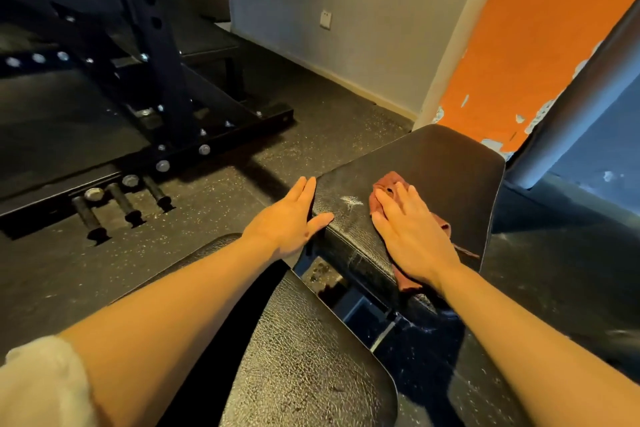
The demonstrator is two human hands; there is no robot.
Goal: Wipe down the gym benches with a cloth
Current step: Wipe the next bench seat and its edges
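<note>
On the far bench pad (pixel 433 177), reddish cloth (pixel 388 184) lies flat under my right grip (pixel 412 232), fingers straight, pressing down. Left grip (pixel 294 218) spread flat against the pad's left edge, thumb on top. Near pad (pixel 304 350) below; black rack (pixel 156 80) left.

Speckled rubber floor (pixel 311 121), grey wall (pixel 363 10), peeling orange wall (pixel 540 45).

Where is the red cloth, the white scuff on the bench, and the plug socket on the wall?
red cloth (pixel 387 181), head view, bunched top edge beyond the fingertips.
white scuff (pixel 350 201), head view, middle of the mark on the bench pad.
plug socket (pixel 325 19), head view, centre of the white plate.
</note>
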